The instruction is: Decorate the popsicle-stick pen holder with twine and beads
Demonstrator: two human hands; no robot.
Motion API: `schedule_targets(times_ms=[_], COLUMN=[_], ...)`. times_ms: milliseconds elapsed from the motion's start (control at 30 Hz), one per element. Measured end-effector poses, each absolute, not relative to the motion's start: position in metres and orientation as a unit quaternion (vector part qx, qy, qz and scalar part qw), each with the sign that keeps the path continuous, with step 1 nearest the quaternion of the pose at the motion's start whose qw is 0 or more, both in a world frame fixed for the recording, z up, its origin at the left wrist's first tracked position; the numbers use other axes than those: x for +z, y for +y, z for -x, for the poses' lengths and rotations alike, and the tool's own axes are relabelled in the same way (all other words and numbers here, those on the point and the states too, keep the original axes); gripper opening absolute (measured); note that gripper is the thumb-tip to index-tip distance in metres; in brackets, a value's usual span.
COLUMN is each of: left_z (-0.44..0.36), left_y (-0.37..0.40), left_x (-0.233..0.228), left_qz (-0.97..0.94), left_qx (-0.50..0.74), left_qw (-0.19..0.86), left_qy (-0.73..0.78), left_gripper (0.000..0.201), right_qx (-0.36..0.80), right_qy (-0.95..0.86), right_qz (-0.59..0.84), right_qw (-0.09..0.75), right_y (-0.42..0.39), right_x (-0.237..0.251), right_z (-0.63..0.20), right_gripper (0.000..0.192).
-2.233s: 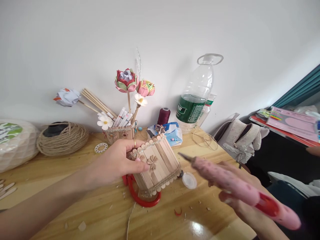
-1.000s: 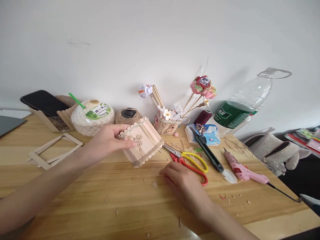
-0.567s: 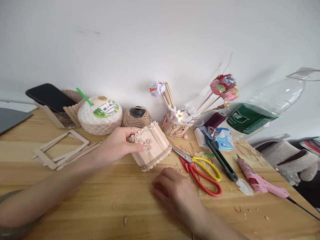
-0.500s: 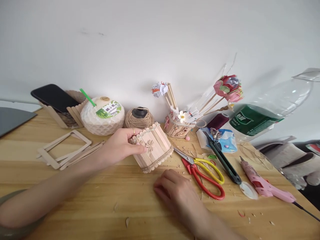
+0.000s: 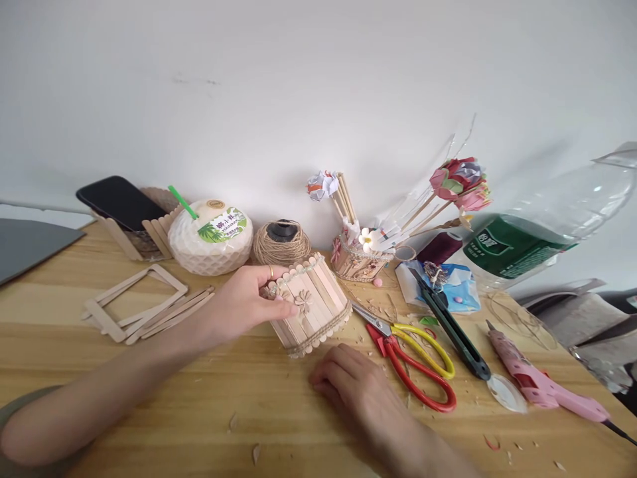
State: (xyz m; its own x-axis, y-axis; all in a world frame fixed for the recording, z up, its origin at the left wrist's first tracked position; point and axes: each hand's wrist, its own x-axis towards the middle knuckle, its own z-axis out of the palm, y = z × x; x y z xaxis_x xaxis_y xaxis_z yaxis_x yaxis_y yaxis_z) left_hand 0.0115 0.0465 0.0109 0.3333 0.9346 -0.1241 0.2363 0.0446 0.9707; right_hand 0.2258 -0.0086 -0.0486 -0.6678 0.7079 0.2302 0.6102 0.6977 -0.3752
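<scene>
My left hand (image 5: pixel 253 302) grips a small popsicle-stick box (image 5: pixel 318 299) by its left side, thumb on the front face near a wooden flower (image 5: pixel 303 301). The box is tilted, with twine along its upper and lower edges. My right hand (image 5: pixel 353 388) rests on the table just below the box, fingers curled in; whether anything is inside them is hidden. To its right lie scissors (image 5: pixel 413 358) with one red and one yellow handle. Behind the box sits a ball of twine (image 5: pixel 282 244).
A black cutter knife (image 5: pixel 450 325), a pink glue gun (image 5: pixel 547 385) and a big plastic bottle (image 5: pixel 522 245) occupy the right. Leftward are a stick frame (image 5: pixel 134 302), a coconut (image 5: pixel 212 239) and a phone (image 5: pixel 119 202) in a holder. A decorated pot (image 5: pixel 361 265) holds paper flowers.
The view has shifted slightly, so everything appears a little lower and further right. Both hands keep their poses, and the box stays in my left hand.
</scene>
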Motion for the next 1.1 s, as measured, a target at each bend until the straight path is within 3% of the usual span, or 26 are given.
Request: schedule_targets(times_ms=[267,500,1100], left_z=[-0.016,-0.018,-0.017], left_y=[0.040,0.034,0.032], left_x=[0.018,0.020,0.021], left_qz=[-0.606,-0.592,-0.584], left_qx=[0.325,0.321,0.320], left_qw=[0.545,0.581,0.599], left_qy=[0.480,0.458,0.445], left_gripper=[0.028,0.034,0.031], right_qx=[0.031,-0.066,-0.084], right_qy=[-0.861,-0.883,-0.901], right_qz=[0.331,0.302,0.264], right_qw=[0.385,0.353,0.334], right_y=[0.005,0.021,0.020], right_x=[0.005,0.008,0.008], right_z=[-0.228,-0.218,-0.219], right_gripper=[0.011,0.011,0.015])
